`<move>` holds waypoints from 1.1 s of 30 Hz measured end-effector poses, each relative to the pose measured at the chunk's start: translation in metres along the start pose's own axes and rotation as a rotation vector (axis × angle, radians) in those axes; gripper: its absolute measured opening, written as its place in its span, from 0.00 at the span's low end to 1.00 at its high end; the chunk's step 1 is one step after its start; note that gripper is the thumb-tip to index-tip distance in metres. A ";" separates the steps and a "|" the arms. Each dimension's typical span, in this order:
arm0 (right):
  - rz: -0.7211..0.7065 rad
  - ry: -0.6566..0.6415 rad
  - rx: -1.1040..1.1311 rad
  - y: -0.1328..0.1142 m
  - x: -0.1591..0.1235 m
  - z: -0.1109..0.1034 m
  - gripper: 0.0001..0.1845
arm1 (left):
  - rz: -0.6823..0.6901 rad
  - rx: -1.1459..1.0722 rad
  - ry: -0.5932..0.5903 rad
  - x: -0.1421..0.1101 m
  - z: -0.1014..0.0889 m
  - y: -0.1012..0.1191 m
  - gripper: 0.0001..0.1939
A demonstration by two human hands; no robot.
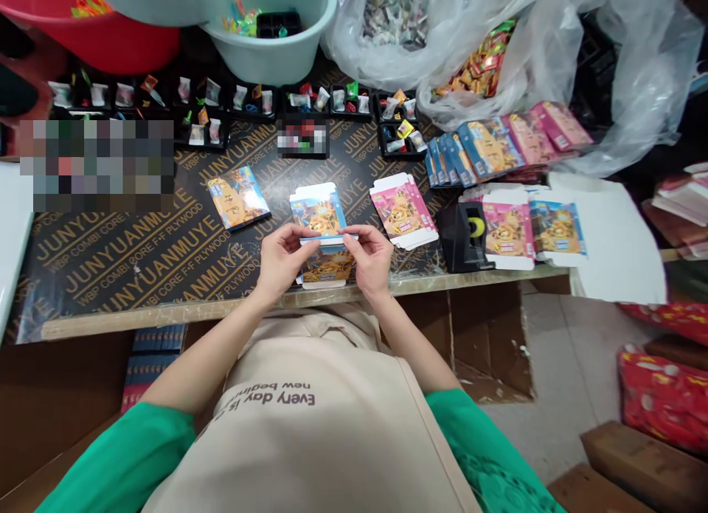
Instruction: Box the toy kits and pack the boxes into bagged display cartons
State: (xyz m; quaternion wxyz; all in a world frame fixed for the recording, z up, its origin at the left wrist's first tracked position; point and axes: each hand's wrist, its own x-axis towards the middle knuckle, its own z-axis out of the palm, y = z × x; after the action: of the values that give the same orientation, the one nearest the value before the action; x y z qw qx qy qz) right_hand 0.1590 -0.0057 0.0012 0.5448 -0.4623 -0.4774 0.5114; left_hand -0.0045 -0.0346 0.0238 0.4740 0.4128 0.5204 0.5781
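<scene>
At the table's front edge, my left hand (283, 256) and my right hand (372, 258) pinch opposite ends of the upper edge of a small blue printed box (327, 267). Thumbs lie on the near side, fingers behind. Directly behind it are blue printed cartons (317, 207) with white flaps showing. To the left lies a closed blue-and-orange box (239, 197), apart from my hands. Pink flat cartons (403, 209) with white flaps lie to the right of my right hand.
Black trays (302, 99) with small wrapped items line the back. Behind stand a pale tub (271, 56), a red tub (133, 47) and plastic bags (442, 52). A black tape dispenser (464, 236), finished-looking boxes (492, 148) and more cartons (558, 229) occupy the right side.
</scene>
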 end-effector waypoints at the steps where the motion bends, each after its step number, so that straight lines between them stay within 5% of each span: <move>1: 0.007 -0.023 -0.016 -0.001 0.001 -0.002 0.15 | 0.005 0.035 -0.009 -0.001 -0.002 0.000 0.13; 4: 0.019 -0.099 -0.021 -0.004 0.004 -0.011 0.13 | 0.133 0.221 -0.034 -0.006 -0.010 0.000 0.09; 10: -0.050 -0.289 -0.081 -0.007 -0.003 -0.034 0.07 | 0.683 0.608 -0.172 -0.017 -0.034 -0.010 0.05; 14: -0.111 -0.295 -0.138 -0.004 -0.016 -0.038 0.08 | 0.809 0.720 -0.175 -0.019 -0.036 -0.019 0.08; 16: -0.180 -0.272 -0.182 -0.006 -0.021 -0.046 0.16 | 0.858 0.735 -0.166 -0.019 -0.034 -0.021 0.09; 19: -0.303 -0.067 -0.330 -0.016 -0.022 -0.090 0.27 | 0.959 0.721 -0.141 -0.020 -0.033 -0.020 0.13; 22: -0.348 0.389 -0.596 -0.029 -0.022 -0.171 0.19 | 1.042 0.743 -0.145 -0.021 -0.034 -0.019 0.14; 24: -0.292 0.571 -0.798 -0.035 -0.024 -0.226 0.18 | 1.063 0.782 -0.202 -0.020 -0.034 -0.019 0.11; 28: -0.091 0.375 -0.943 -0.032 -0.022 -0.288 0.18 | 1.051 0.916 -0.292 -0.017 -0.026 -0.008 0.09; 30: -0.039 0.260 -0.886 -0.027 -0.014 -0.294 0.17 | 0.972 0.952 -0.324 -0.015 -0.019 0.002 0.05; 33: -0.010 0.188 -0.817 -0.023 0.002 -0.290 0.13 | 0.871 0.962 -0.429 -0.010 -0.008 0.010 0.18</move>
State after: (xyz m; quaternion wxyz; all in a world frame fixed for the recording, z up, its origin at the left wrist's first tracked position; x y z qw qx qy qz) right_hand 0.4493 -0.0091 -0.0098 0.3604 -0.6829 -0.5913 0.2328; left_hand -0.0110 -0.0462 0.0332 0.0545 0.8547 0.4003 0.3260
